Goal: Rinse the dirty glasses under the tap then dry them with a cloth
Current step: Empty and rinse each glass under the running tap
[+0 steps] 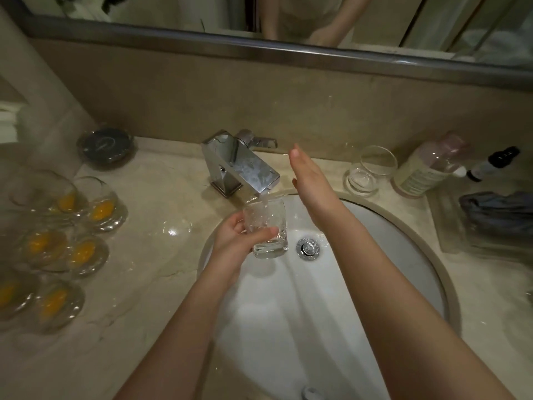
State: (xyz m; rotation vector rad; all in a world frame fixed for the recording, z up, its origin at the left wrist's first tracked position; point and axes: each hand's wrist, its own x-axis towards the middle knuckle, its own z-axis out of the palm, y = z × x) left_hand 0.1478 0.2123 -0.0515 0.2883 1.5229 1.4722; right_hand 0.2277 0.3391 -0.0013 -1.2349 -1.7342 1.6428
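My left hand (236, 241) grips a clear glass tumbler (268, 229) upright under the chrome tap (239, 166), and water runs from the spout into it. My right hand (311, 180) hovers flat and open just right of the spout, fingers together and pointing toward the tap lever (259, 140). Several glasses with orange residue (57, 246) stand on the counter at the left. One clean-looking glass (370, 171) stands right of the basin. A dark blue cloth (499, 212) lies in a clear tray at the far right.
The white basin (375, 226) has a chrome drain (308, 248). A dark round dish (105, 147) sits at the back left. A clear bottle (429, 166) and a small dark bottle (493, 164) stand at the back right. A mirror runs along the wall.
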